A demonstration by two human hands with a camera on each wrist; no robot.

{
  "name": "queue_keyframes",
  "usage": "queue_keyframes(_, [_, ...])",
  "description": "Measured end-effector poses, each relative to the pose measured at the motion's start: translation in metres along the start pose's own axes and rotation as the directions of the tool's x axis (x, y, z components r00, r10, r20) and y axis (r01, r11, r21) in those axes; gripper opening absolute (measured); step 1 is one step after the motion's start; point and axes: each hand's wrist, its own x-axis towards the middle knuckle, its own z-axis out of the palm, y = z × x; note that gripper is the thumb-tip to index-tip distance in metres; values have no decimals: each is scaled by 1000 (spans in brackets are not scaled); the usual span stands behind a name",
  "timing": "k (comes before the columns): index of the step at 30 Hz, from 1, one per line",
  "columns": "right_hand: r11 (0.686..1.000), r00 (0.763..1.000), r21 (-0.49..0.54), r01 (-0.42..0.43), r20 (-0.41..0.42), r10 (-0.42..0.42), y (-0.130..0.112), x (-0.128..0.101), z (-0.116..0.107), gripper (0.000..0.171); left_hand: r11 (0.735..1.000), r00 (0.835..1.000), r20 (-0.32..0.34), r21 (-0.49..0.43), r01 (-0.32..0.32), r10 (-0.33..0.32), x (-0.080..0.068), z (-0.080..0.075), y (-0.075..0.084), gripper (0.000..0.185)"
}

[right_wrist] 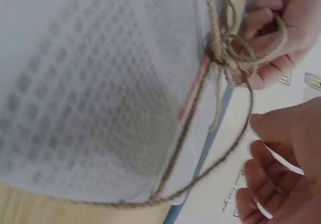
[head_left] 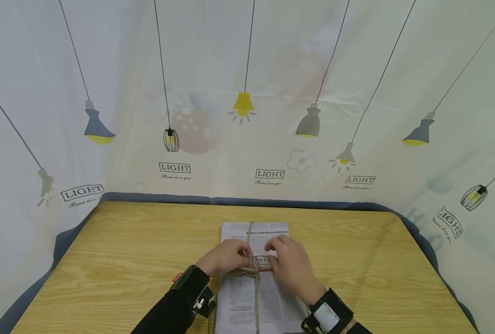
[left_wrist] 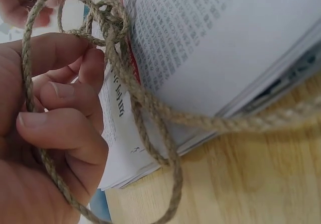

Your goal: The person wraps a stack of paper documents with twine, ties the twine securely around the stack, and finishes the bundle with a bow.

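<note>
A stack of newspapers [head_left: 239, 297] lies on the table, bound lengthwise and crosswise with brown twine [head_left: 256, 297]. At the crossing, a knot [left_wrist: 113, 25] with loose loops shows on the top sheet. My left hand [head_left: 224, 255] is at the left of this knot, its curled fingers pinching the twine; one loop hangs across the hand in the left wrist view. Just right of the knot, my right hand [head_left: 291, 264] hovers over the papers with loosely bent fingers. Its thumb [right_wrist: 268, 126] is close to a strand in the right wrist view; whether they touch, I cannot tell.
The wooden table [head_left: 147, 232] extends on both sides of the stack. Behind it hangs a pale cloth [head_left: 222, 55] printed with lamps. A dark wristband [head_left: 193, 285] with a device sits on the left wrist, another wristband [head_left: 328, 313] on the right.
</note>
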Motion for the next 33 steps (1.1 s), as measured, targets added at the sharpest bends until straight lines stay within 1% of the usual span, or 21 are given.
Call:
queue_keyframes(2, [1000,999,20,21,-35,-21,-1,0,-4,16,1000,1000,-9,4,5,-5,0,0,-1,10])
queue_keyframes(4, [998,998,47,47,-37,-45,-3,1,-6,14,1000,1000,-14,9,3,-3,0,0,-3,11])
queue_keyframes(6, [994,997,72,77,-12,-76,-7,0,-5,12,1000,1000,-15,11,0,0,0,0,-4,12])
queue_keyframes(11, [985,987,136,101,109,-117,-18,-2,1,13,1000,1000,3,-28,8,-8,-1,1,-5,16])
queue_keyframes(14, [981,978,177,79,179,-111,-23,-2,4,14,999,1000,3,-46,16,-16,-1,1,-5,16])
queue_keyframes(18, [975,962,220,36,255,-93,-26,-4,5,11,999,1000,-3,-34,22,-22,0,2,-5,13])
queue_keyframes(22, [959,957,281,37,266,-115,-26,-8,3,7,1000,1000,-4,-24,14,-14,1,1,-5,12])
queue_keyframes(24, [950,956,310,47,260,-132,-24,-10,2,11,1000,1000,-4,-24,-1,1,0,0,-5,11])
queue_keyframes(26, [943,954,332,38,270,-134,-21,-11,0,16,1000,1000,-3,-26,-15,15,-1,-1,-5,11])
queue_keyframes(29, [939,946,345,8,301,-119,-15,-13,-3,20,999,1000,-1,-32,-27,27,-3,-3,-5,11])
queue_keyframes(33, [935,938,350,-49,338,-77,-8,-15,-7,27,999,1000,5,-45,-26,27,-4,-3,-6,12])
